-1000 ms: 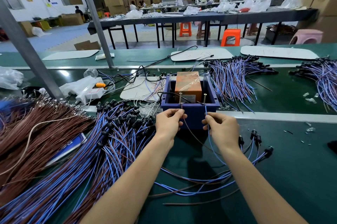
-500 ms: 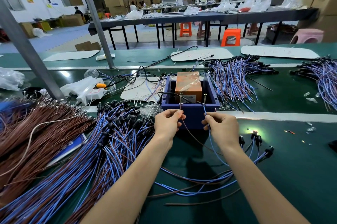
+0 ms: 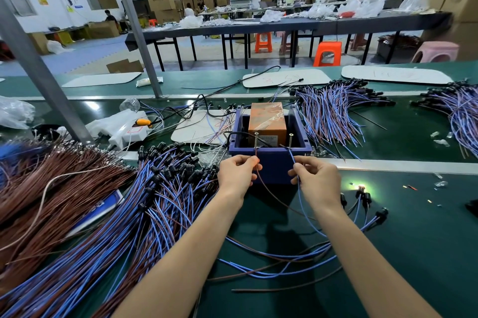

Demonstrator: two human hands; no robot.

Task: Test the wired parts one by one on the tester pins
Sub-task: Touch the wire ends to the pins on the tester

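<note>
A blue tester box (image 3: 271,165) holds an orange block (image 3: 267,121) and has two upright screw pins: the left pin (image 3: 256,140) and the right pin (image 3: 291,140). My left hand (image 3: 236,175) pinches a brown wire (image 3: 269,195) up against the left pin. A blue wire (image 3: 301,201) is pinched by my right hand (image 3: 316,179) and reaches up to the right pin. Both wires run down and right to a small black part (image 3: 360,188) that glows bright on the green belt (image 3: 413,240).
A big heap of blue and brown wired parts (image 3: 134,209) fills the left. More bundles lie behind the box (image 3: 333,110) and at far right (image 3: 463,116). A white power strip (image 3: 129,134) and a slanted metal post (image 3: 44,72) stand at left. A few loose parts (image 3: 377,215) lie right of my wrist.
One second ago the part on the belt was dark; it lit up half a second ago and still glows. My hands stay at the pins almost unmoved.
</note>
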